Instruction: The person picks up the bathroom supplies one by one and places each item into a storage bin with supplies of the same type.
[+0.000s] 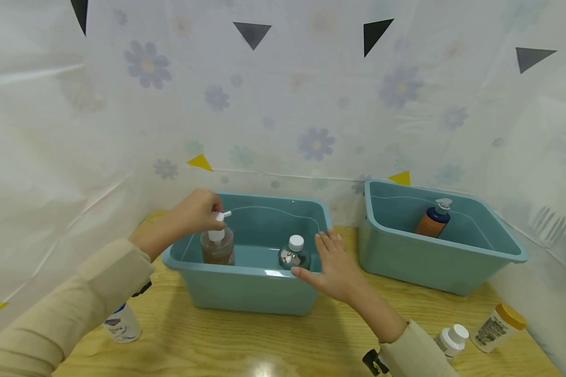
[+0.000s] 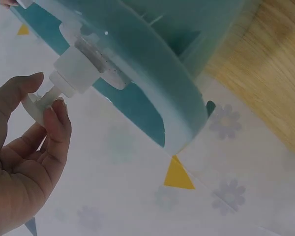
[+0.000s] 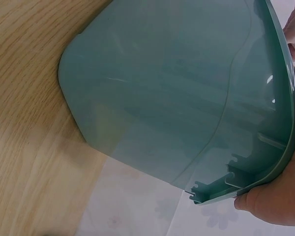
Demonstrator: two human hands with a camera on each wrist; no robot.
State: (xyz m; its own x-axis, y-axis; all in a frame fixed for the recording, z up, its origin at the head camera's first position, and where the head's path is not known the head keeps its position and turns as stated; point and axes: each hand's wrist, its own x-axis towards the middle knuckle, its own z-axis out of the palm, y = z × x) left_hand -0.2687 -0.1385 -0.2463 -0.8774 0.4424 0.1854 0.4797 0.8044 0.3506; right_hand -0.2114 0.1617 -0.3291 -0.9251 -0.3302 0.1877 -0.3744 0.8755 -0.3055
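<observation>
With thumb and fingertips, my left hand [image 1: 195, 210] pinches the white pump head of a clear pump bottle [image 1: 218, 252]. This bottle stands at the left inside a blue-green plastic bin [image 1: 254, 291]; the left wrist view shows the pinch on the pump head [image 2: 37, 108] close up. My right hand [image 1: 338, 272] rests on the bin's front right corner, its fingers stretched over the right rim and its thumb on the front rim. Just left of that hand, inside the bin, is a transparent bottle [image 1: 294, 255] with a white cap. The bin's front wall hides both bottles' bases.
A second blue-green bin [image 1: 405, 255] to the right holds an orange and dark blue pump bottle [image 1: 432, 222]. On the wooden table [image 1: 217, 345] stand a white container [image 1: 123, 324] at left, and a white-capped bottle [image 1: 451, 340] and an orange-lidded bottle [image 1: 495, 328] at right.
</observation>
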